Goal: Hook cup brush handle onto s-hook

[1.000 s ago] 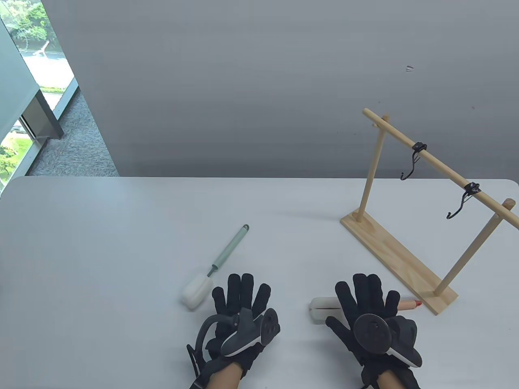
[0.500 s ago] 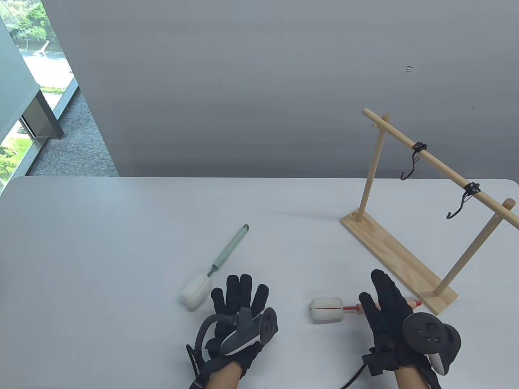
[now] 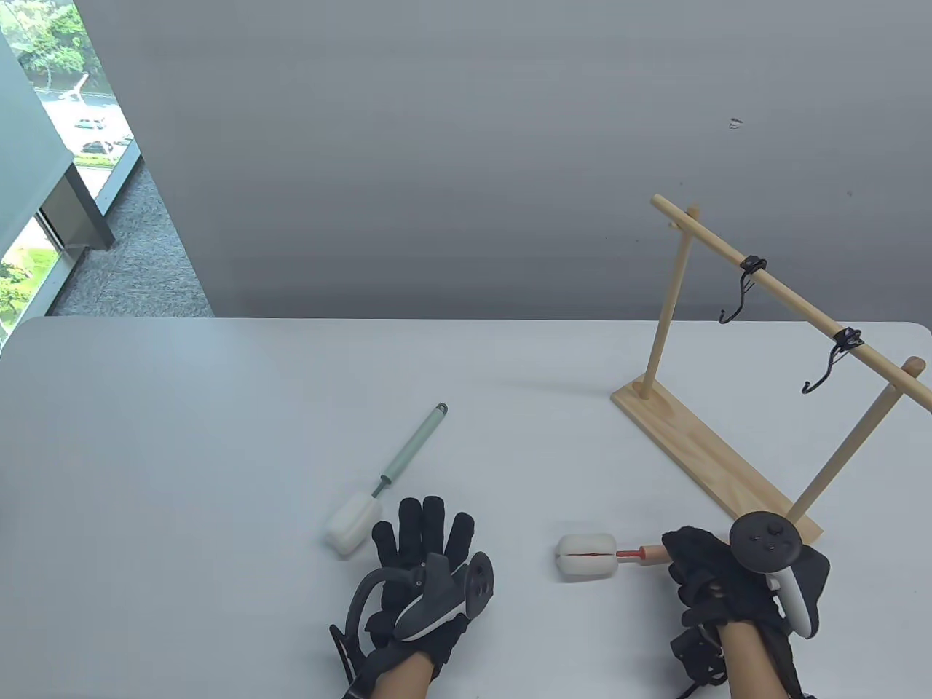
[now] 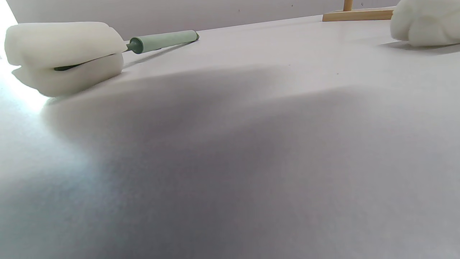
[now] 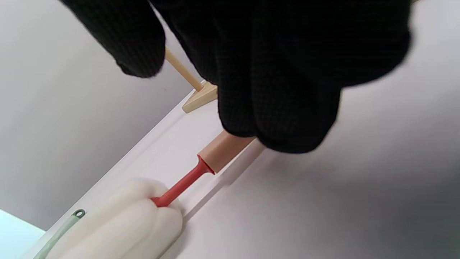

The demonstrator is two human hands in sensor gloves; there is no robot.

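A cup brush with a white sponge head (image 3: 587, 557), red neck and tan handle (image 3: 650, 555) lies on the table. My right hand (image 3: 699, 571) grips its handle; the fingers (image 5: 280, 72) curl over the tan handle (image 5: 224, 149) and hide its far end. Two black s-hooks (image 3: 737, 298) (image 3: 826, 364) hang from the wooden rack's bar (image 3: 794, 298), up and right of my right hand. My left hand (image 3: 422, 535) rests flat on the table, fingers spread, holding nothing. It does not show in the left wrist view.
A second brush with a green handle (image 3: 408, 451) and white sponge (image 3: 351, 523) lies just left of my left hand's fingertips; it also shows in the left wrist view (image 4: 64, 54). The rack's wooden base (image 3: 710, 466) runs diagonally beside my right hand.
My right hand slid right off the brush head, turned on edge and closed around the tan handle. My left hand drew back slightly. The brush has not moved.
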